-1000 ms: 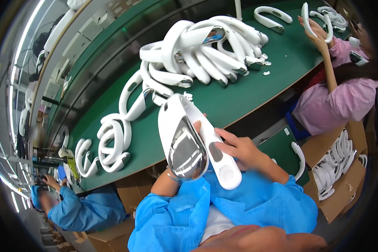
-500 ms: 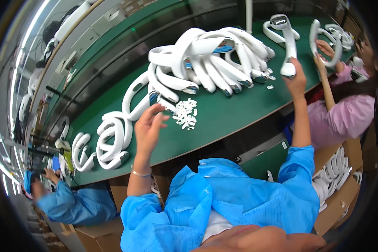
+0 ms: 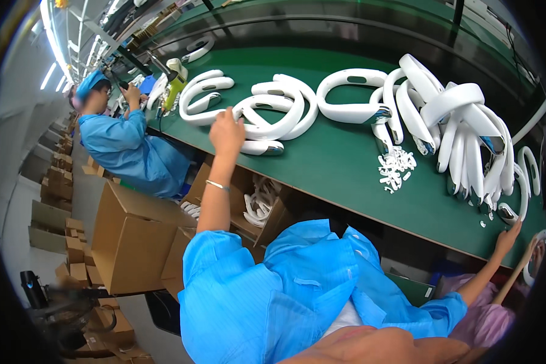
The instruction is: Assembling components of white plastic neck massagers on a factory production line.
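My left hand [image 3: 227,133] is at the left group of white, C-shaped plastic bands, fingers bent round the lower end of the leftmost band [image 3: 194,116]; the fingertips are partly hidden. A second band [image 3: 267,131] curves close beside its thumb. Far to the right, my right hand [image 3: 507,239] pinches the shiny grey-tipped end of another white curved band [image 3: 523,197], which stands up from the table beside the heap. Between my hands lie a single band [image 3: 352,113] and a small pile of white plastic bits [image 3: 396,167].
A large heap of white bands [image 3: 461,127] covers the right of the green table [image 3: 321,176]. A yellow-green tool [image 3: 175,91] stands at the left, near a co-worker in blue [image 3: 124,130]. Open cartons [image 3: 136,236] stand below the table edge. Another person's pink sleeve [image 3: 482,321] shows lower right.
The view has swung left. My left hand has moved from beside the plastic bits to the left group of bands. My right hand has lowered the upright band beside the heap.
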Available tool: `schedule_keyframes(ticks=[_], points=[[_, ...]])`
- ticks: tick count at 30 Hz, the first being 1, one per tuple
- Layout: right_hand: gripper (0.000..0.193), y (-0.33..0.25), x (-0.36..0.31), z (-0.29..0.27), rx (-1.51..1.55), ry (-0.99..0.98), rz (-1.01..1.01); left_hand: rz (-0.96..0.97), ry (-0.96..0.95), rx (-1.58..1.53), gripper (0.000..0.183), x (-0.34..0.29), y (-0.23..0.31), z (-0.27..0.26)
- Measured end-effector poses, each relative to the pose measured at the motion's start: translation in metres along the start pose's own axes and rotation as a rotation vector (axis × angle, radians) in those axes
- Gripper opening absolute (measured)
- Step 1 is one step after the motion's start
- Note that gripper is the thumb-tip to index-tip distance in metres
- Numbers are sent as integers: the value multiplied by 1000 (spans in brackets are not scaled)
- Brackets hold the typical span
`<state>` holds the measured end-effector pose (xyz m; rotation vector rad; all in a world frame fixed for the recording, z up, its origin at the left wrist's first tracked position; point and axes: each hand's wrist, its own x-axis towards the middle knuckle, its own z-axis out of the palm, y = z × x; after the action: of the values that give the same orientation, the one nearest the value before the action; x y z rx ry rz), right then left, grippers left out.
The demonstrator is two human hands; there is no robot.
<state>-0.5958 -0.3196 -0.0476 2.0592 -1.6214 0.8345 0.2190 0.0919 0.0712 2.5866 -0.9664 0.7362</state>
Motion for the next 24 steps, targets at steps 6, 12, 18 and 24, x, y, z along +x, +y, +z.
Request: schedule_keyframes(ticks=[6,12,18,24], points=[[23,-291,-7,-142,653,38,92,27,-244,-381,28,30,-22,12],[31,-450,-8,-115,710,-241,-581,340,-245,-560,30,9,13,16],[26,-451,-15,-69,360,-372,-629,604,-258,-384,29,2,21,4],[28,-445,-20,-60,606,-234,-572,748,-129,-425,32,-2,8,12]])
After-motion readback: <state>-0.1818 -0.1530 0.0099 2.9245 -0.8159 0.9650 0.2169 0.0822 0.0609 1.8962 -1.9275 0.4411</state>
